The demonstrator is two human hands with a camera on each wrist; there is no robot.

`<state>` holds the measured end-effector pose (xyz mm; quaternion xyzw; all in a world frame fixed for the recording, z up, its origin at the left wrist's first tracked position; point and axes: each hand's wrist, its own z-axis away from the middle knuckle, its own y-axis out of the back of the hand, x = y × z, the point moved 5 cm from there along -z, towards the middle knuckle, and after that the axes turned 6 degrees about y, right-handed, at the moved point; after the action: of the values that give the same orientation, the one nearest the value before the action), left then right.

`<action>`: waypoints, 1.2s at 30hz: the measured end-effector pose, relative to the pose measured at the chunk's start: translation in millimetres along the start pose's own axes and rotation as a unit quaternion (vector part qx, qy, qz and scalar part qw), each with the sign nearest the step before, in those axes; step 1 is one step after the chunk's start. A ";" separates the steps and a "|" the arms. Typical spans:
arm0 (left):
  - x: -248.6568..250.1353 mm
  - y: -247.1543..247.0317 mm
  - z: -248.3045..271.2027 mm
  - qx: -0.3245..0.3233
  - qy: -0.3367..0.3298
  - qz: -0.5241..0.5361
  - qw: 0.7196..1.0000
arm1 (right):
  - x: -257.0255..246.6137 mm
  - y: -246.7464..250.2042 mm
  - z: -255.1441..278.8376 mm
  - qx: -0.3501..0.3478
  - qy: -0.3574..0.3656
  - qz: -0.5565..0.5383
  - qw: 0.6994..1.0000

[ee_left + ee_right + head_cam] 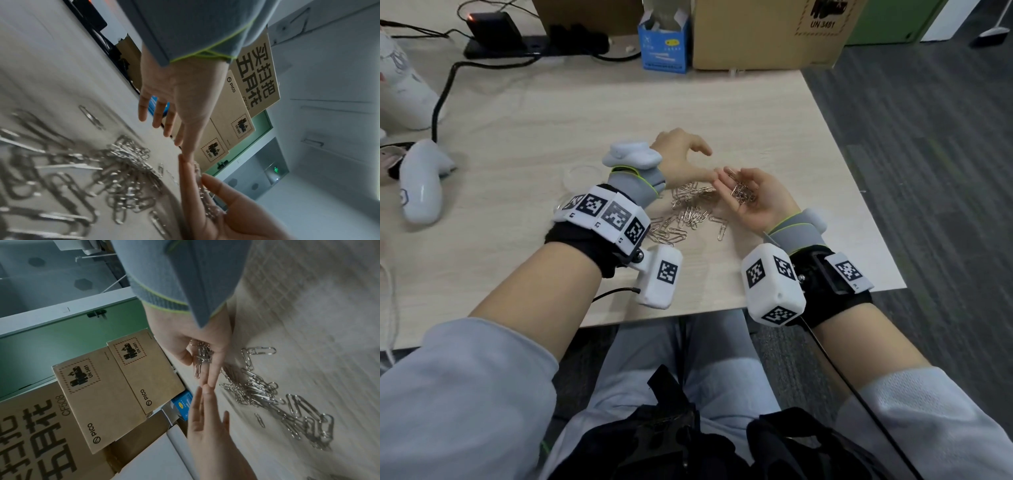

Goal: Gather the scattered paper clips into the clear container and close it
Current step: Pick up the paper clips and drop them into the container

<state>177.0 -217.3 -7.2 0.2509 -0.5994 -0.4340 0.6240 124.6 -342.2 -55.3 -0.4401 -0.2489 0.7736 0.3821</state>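
Note:
Several silver paper clips (688,214) lie in a loose pile on the wooden table (619,113). My right hand (763,205) is palm up just right of the pile and carries a bunch of clips (741,195) in its cupped palm. The bunch also shows in the right wrist view (202,355). My left hand (681,154) stands on edge behind the pile with straight fingers. Its fingertips (186,155) meet those of the right hand (226,211). A faint clear round container (578,176) sits left of my left wrist, partly hidden by the wrist gear.
A white controller (421,185) and cables lie at the left. A blue carton (664,44) and cardboard boxes (767,31) stand along the back. The table's right edge (859,192) runs close to my right hand; its front edge is under my wrists.

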 end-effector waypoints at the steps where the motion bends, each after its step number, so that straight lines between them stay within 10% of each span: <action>1: -5.1 -5.3 0.3 -0.023 0.011 -0.034 0.999 | -0.7 2.1 0.3 0.004 0.001 0.003 1.000; 6: -14.1 -23.9 17.5 -0.090 0.020 -0.135 0.987 | -5.4 10.1 5.0 0.017 0.015 -0.005 1.000; 26: -3.0 -30.0 21.9 -0.004 0.011 -0.051 0.999 | -6.4 26.6 21.3 0.016 0.037 -0.016 0.999; 36: -5.0 -8.2 5.7 -0.041 0.023 0.156 0.987 | -3.7 18.3 13.6 0.023 0.004 0.023 0.999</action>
<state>170.0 -215.9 -15.8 0.1389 -0.5981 -0.3499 0.7075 107.1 -356.6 -60.0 -0.4396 -0.2195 0.7862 0.3747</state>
